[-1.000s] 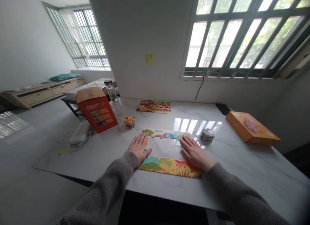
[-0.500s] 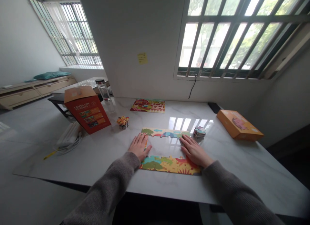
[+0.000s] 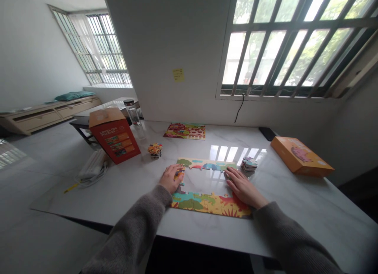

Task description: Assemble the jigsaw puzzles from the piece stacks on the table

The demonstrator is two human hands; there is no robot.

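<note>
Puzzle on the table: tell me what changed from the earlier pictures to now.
The left hand has curled its fingers over a piece at the puzzle's left side, apparently taking hold of it. The right hand stays flat on the table. The top strip, bottom strip and stack of pieces stayed as they were.

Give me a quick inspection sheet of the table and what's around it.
surface: white marble table, glossy, window reflections
job's things: top puzzle strip, bottom puzzle strip, two piece stacks
hands: left hand over a puzzle piece; right hand flat on the table
clutter: red box, orange box, glass bottle, another puzzle
cables: white cable, black cable
surroundings: barred windows, sticky note
</note>
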